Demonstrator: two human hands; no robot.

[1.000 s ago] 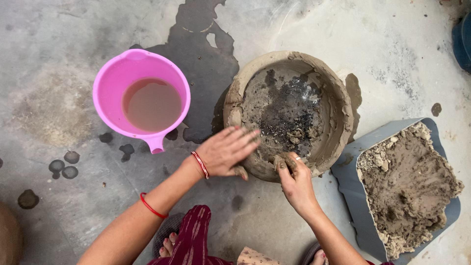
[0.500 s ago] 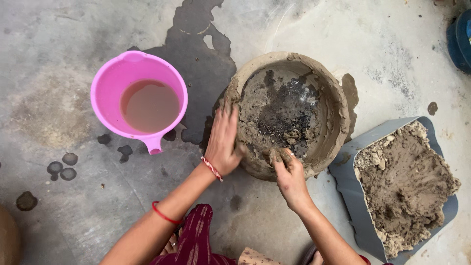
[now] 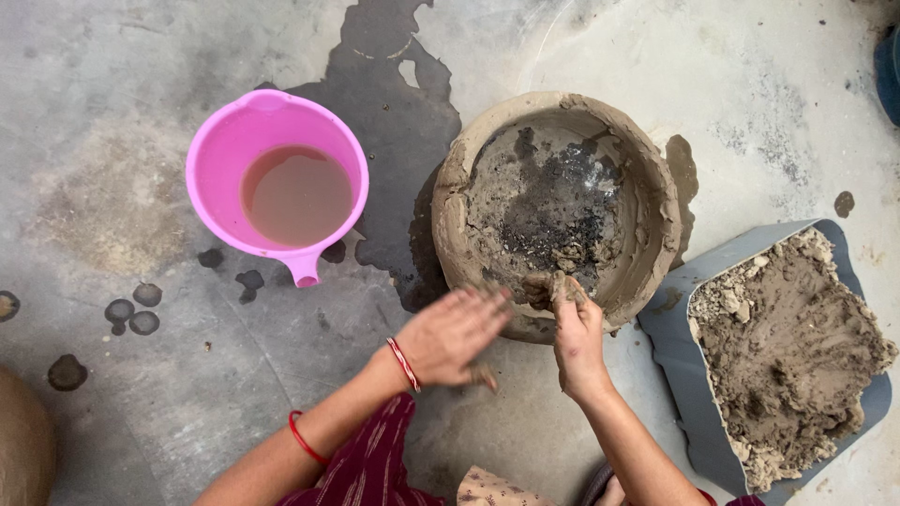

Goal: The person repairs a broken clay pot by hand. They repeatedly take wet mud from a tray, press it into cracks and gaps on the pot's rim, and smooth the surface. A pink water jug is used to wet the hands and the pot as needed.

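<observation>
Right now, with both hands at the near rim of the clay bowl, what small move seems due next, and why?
Probably bring the left hand onto the outer wall of the clay bowl: it is blurred and looks just off the wall, while the right hand pinches the rim unsupported.

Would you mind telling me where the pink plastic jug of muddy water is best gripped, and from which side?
Probably by the short stub handle of the pink plastic jug, coming from the near side, where the handle points toward the person. The jug stands upright with brown water inside, so a level lift seems wise. The left hand is nearest; the right hand rests on the round clay bowl.
</observation>
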